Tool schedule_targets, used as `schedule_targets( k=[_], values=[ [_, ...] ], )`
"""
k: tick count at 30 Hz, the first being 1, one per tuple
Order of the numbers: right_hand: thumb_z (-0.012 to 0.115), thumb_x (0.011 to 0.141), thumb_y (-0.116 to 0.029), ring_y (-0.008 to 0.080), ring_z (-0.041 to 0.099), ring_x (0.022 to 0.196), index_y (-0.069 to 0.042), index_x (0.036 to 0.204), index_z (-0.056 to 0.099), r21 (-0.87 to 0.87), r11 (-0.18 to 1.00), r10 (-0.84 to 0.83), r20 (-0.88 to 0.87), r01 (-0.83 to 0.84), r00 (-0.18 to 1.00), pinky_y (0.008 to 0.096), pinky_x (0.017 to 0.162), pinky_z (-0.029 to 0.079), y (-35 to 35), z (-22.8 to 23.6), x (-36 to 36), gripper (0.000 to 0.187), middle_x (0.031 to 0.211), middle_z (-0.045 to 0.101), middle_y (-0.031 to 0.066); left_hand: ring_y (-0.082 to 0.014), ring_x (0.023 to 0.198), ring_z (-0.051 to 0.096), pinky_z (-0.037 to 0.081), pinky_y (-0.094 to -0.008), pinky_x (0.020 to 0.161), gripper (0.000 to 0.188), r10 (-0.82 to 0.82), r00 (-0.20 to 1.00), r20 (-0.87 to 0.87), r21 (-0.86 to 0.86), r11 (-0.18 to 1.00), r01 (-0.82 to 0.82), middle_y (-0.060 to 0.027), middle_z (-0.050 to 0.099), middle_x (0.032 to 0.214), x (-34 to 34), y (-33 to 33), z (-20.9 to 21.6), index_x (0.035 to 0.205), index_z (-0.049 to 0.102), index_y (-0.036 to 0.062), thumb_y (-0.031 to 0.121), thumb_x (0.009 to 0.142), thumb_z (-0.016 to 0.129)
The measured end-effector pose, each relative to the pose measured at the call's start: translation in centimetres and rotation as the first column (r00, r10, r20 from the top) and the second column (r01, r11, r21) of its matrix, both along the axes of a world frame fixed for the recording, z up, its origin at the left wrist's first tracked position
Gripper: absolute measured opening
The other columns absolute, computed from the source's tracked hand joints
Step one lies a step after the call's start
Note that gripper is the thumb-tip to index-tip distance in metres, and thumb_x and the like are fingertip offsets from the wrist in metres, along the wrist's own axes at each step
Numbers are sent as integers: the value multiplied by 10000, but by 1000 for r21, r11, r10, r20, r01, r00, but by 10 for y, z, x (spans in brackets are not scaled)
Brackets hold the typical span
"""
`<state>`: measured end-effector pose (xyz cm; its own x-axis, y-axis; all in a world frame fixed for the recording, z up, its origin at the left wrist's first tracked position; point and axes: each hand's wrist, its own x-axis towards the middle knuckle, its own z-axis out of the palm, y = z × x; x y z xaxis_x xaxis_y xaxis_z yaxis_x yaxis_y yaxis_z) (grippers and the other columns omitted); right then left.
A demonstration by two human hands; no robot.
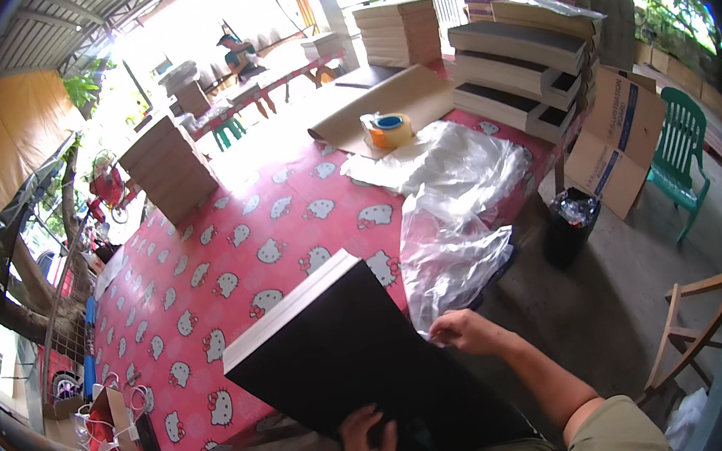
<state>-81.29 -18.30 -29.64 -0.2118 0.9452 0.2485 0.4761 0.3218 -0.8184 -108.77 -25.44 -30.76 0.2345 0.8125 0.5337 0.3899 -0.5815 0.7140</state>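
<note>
A thick stack of black boards (348, 343) with pale edges lies tilted between the table's near edge and my body. My left hand (369, 444) is against its black face near the lower edge, fingers curved and thumb apart, steadying it. At the stack's right edge, my right hand (473, 331) is closed in a pinch at the lower tip of a crumpled clear plastic sheet (452, 206). The plastic spreads over the table's right side and hangs off its edge. My right fingertips are small in view, so the exact grip is hard to see.
A pink cat-patterned cloth covers the table (240, 261). On it stand brown stacks (168, 172), black-topped board stacks (513, 74), brown paper (418, 99) and tape rolls (389, 129). A black bin (571, 228), cardboard (619, 143) and green chair (680, 153) stand right. A person (240, 61) is far back.
</note>
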Motion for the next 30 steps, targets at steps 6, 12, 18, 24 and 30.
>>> schedule_targets(
  k=[6,12,18,24,30],
  values=[
    [553,773,-102,304,557,753,-11,844,558,221,967,139,-55,-124,989,357,678,440,-7,22,-44,115,763,564,136,-210,928,548,442,-310,792,461,-64,930,363,-369,906,206,-132,553,1049,77,53,26,1083,496,-17,78,674,687],
    [559,774,-109,268,541,835,-51,866,558,286,941,182,20,-180,983,352,746,424,-23,35,-62,109,883,558,91,-124,847,551,448,-242,734,274,-58,884,464,-326,917,232,-87,587,920,72,58,2,990,539,-28,0,724,599],
    [646,706,-143,261,494,957,-79,998,551,326,942,90,-29,-76,995,369,841,380,-38,58,-53,314,985,560,80,-98,809,545,434,-232,746,129,188,680,709,-472,842,261,-49,580,891,40,44,0,911,550,-1,1,782,547],
    [684,663,-133,236,506,882,-110,971,587,160,987,-29,194,-2,980,355,796,371,-35,57,-31,324,886,588,57,-145,849,559,445,-286,781,82,221,414,883,-385,845,372,-62,587,901,22,35,21,905,540,13,62,845,512],
    [659,687,-40,162,549,628,-40,799,628,-3,994,-104,-166,105,981,273,567,428,-32,66,-23,116,682,577,65,-139,842,567,453,-295,785,86,194,440,877,-388,827,407,-54,595,889,10,29,22,919,544,27,58,848,506]
  ],
)
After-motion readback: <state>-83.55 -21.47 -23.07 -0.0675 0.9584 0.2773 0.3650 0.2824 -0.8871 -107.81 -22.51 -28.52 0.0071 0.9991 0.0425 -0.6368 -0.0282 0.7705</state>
